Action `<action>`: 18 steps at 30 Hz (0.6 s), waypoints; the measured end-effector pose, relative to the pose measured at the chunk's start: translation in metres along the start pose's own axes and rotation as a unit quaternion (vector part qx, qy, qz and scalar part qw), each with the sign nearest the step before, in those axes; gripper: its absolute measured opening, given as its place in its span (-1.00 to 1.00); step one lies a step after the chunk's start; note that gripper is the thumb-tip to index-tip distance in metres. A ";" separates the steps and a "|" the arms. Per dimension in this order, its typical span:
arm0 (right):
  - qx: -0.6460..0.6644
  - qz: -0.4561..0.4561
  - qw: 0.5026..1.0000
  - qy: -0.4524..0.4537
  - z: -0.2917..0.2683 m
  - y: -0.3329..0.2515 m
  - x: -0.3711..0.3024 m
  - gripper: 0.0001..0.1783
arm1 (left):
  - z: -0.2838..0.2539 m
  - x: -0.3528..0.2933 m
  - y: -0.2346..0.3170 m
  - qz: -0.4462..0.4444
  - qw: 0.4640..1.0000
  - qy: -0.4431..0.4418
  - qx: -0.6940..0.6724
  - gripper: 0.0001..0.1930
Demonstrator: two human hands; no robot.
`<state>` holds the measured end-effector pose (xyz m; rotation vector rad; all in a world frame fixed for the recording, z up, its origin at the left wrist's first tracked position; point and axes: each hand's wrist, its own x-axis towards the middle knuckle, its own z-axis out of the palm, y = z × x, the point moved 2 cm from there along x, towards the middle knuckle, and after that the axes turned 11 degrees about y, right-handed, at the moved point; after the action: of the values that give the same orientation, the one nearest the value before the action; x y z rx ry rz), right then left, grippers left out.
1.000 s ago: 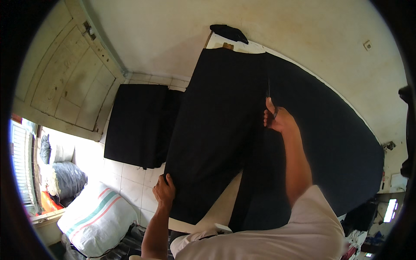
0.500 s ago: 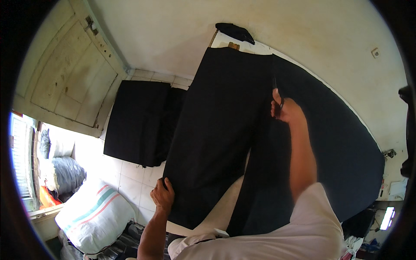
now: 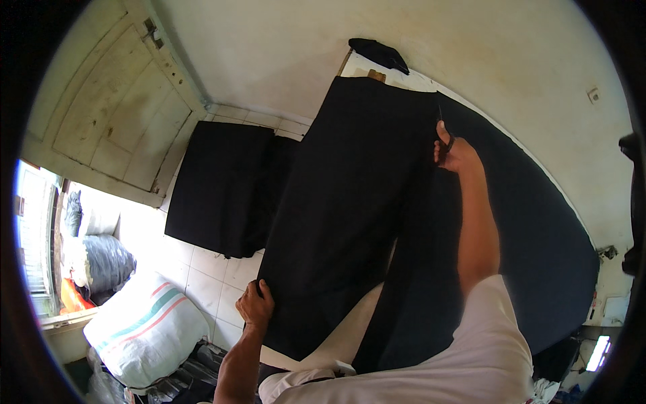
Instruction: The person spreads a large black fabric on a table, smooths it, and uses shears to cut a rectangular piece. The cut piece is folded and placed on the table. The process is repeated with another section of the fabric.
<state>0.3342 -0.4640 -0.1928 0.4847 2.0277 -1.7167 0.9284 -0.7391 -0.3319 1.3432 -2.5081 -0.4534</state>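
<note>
A large black cloth (image 3: 343, 195) lies spread over a pale table (image 3: 343, 316). A slit divides its near part, and the pale tabletop shows through the gap. My right hand (image 3: 455, 153) is closed on dark-handled scissors (image 3: 440, 114) near the cloth's far edge. The blades point away from me along the line between the left piece and the right piece (image 3: 531, 236); they are hard to make out against the black. At the near left edge, my left hand (image 3: 256, 306) grips the cloth, thumb on top and fingers curled at the side.
Left of the table hangs or lies another stack of black cloth (image 3: 215, 188). A stuffed white sack (image 3: 145, 330) and a plastic-wrapped bundle (image 3: 108, 262) stand on the tiled floor. A dark folded item (image 3: 380, 54) sits by the wall. A door (image 3: 111, 108) is at far left.
My right hand and the scissors have moved farther away along the cloth, toward its far edge. My left hand keeps its hold. The whole view has shifted slightly.
</note>
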 end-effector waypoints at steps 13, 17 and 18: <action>-0.009 -0.007 1.000 -0.006 0.002 -0.028 0.046 -0.09 | 0.000 -0.001 0.000 0.025 0.999 0.028 0.002 -0.65; -0.041 0.077 0.996 -0.027 -0.001 -0.037 0.061 -0.11 | 0.001 -0.002 0.000 0.019 0.999 0.015 0.022 -0.66; -0.032 0.080 0.996 -0.025 -0.001 -0.040 0.064 -0.11 | 0.001 -0.002 0.000 0.015 1.000 0.014 0.003 -0.64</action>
<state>0.2591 -0.4709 -0.1941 0.5611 1.9464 -1.5484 0.9290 -0.7372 -0.3325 1.3029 -2.5046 -0.4193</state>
